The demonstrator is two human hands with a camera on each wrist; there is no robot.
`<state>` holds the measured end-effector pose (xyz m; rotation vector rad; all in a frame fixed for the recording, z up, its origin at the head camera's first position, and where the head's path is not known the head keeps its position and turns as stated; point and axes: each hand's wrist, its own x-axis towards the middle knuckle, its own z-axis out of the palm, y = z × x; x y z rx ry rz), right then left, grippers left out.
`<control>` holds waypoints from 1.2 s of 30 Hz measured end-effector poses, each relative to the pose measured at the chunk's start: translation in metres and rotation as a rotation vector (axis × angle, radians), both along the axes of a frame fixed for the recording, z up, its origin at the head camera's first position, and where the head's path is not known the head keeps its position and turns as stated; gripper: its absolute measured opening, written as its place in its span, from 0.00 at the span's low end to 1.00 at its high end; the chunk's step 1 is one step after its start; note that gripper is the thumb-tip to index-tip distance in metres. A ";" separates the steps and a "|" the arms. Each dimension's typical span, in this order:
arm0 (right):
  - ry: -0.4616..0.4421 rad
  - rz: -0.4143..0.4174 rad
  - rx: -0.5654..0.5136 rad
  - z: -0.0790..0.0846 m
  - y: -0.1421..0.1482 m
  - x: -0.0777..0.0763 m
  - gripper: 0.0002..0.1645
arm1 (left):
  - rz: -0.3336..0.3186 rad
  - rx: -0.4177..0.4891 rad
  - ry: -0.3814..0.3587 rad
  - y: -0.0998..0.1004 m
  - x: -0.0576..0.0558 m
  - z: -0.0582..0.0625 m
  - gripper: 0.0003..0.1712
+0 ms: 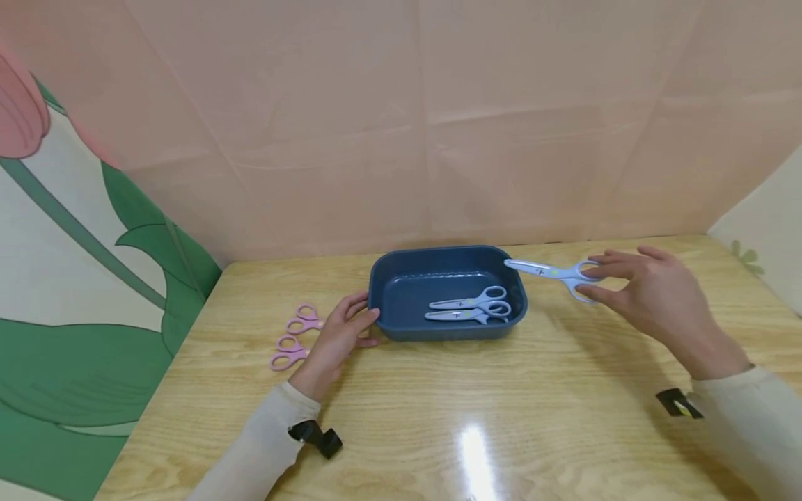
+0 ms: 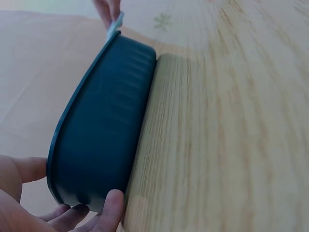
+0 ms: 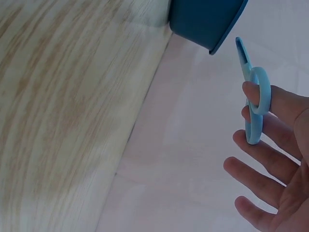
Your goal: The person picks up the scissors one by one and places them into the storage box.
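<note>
My right hand (image 1: 658, 299) pinches a pair of light blue scissors (image 1: 551, 272) by the finger loops. Their blades point left, with the tip over the right rim of a dark blue plastic box (image 1: 445, 334). In the right wrist view, thumb and fingers hold the scissors (image 3: 264, 87) while the other fingers spread apart. My left hand (image 1: 338, 334) grips the box's left end, thumb at the rim and fingers against the outer wall (image 2: 96, 130). Two more light blue scissors, an upper pair (image 1: 477, 301) and a lower pair (image 1: 460, 316), lie inside the box.
Two pink scissors, one farther back (image 1: 307, 321) and one nearer (image 1: 296, 353), lie left of the box, partly hidden by my left hand. The wood-grain table (image 1: 401, 410) meets a pinkish covered wall (image 1: 401, 139) behind the box. A black strap (image 1: 316, 437) hangs at my left wrist.
</note>
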<state>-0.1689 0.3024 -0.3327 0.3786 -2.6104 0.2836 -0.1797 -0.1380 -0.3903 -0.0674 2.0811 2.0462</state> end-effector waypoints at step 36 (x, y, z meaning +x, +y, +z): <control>-0.216 0.035 -0.100 0.019 -0.023 -0.006 0.21 | -0.017 -0.020 0.018 0.000 0.000 -0.002 0.30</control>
